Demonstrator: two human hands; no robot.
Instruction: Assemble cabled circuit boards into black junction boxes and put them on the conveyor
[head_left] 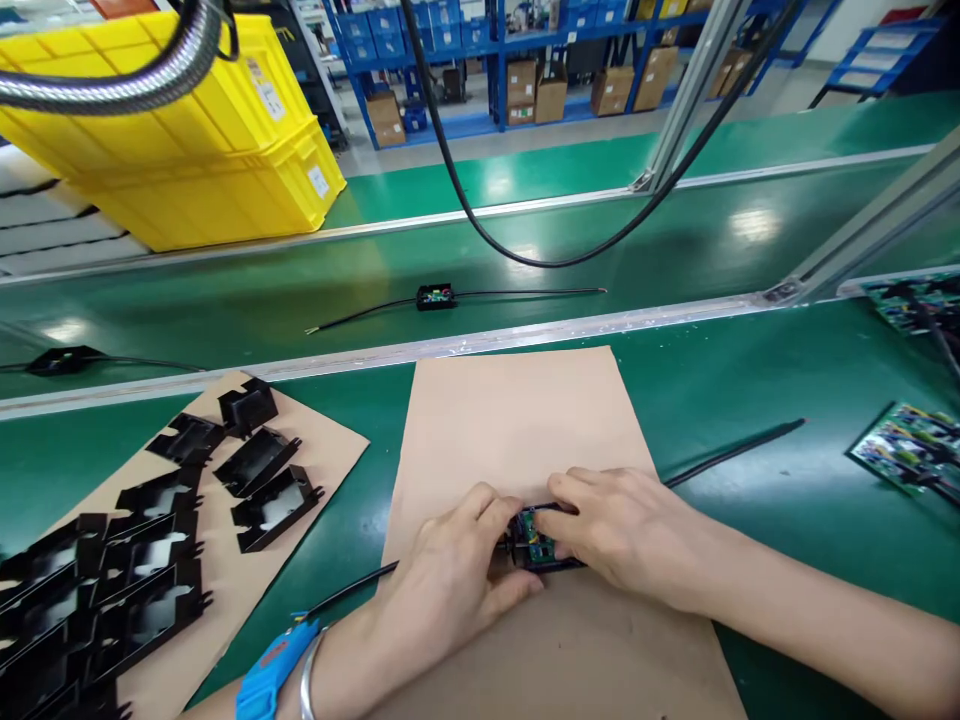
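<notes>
Low in the middle of the head view, a black plastic housing (551, 566) lies on a cardboard sheet (525, 410), with a green circuit board (537, 538) inside it. My left hand (457, 560) is closed on the housing's left end, thumb along the near side. At the other end my right hand (615, 530) grips the housing, its fingers bent over the board. A black cable (352, 590) comes out on the left beneath my left hand, and another black cable (735, 452) extends to the right. My fingers hide both ends of the housing.
Several black housings (274, 508) sit on cardboard at the left. Circuit boards (911, 445) lie at the right. Beyond the metal rail (360, 358), a wired housing (435, 296) rests on the green belt. Yellow bins (225, 190) stand back left, and a black cable (540, 262) hangs overhead.
</notes>
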